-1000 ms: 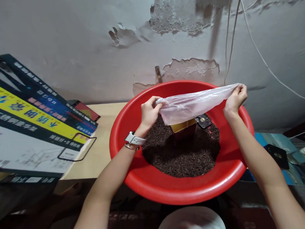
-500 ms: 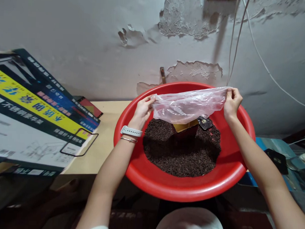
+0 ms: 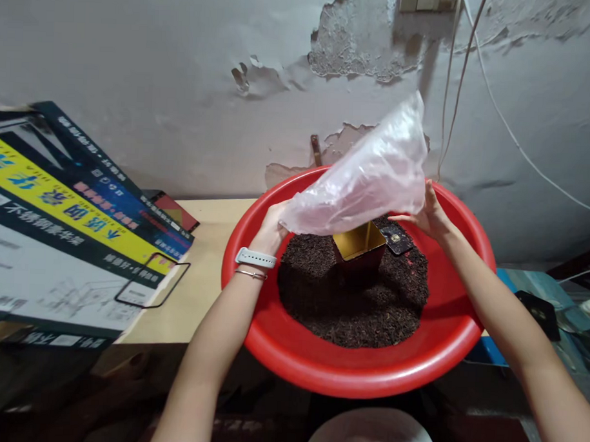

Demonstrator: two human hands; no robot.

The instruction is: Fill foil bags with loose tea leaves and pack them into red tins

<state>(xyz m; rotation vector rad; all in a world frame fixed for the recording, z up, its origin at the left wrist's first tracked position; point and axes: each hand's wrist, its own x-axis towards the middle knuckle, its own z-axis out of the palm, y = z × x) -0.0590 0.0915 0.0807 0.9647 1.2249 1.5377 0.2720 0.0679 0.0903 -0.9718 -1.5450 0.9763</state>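
Observation:
A clear plastic bag [image 3: 369, 178] hangs open above a big red basin [image 3: 271, 355], billowing up toward the wall. My left hand [image 3: 270, 230], with a white watch on its wrist, grips the bag's left edge. My right hand [image 3: 428, 216] holds the bag's right edge, fingers spread along it. Under the bag stands a small dark red box with a gold lining [image 3: 359, 249], pushed into a heap of dark loose tea leaves [image 3: 359, 310]. A small black packet [image 3: 396, 237] lies on the leaves by my right hand.
The basin rests on a pale wooden table [image 3: 201, 276]. A large printed carton [image 3: 67, 232] leans at the left. Peeling wall and hanging cables [image 3: 493, 92] are behind. Dark objects [image 3: 538, 303] lie on a blue surface at right. A white round thing [image 3: 369, 436] sits below.
The bag was stretched flat between both hands; now it has puffed open and risen. My right hand dropped lower and opened along the bag's edge, uncovering the gold-lined box.

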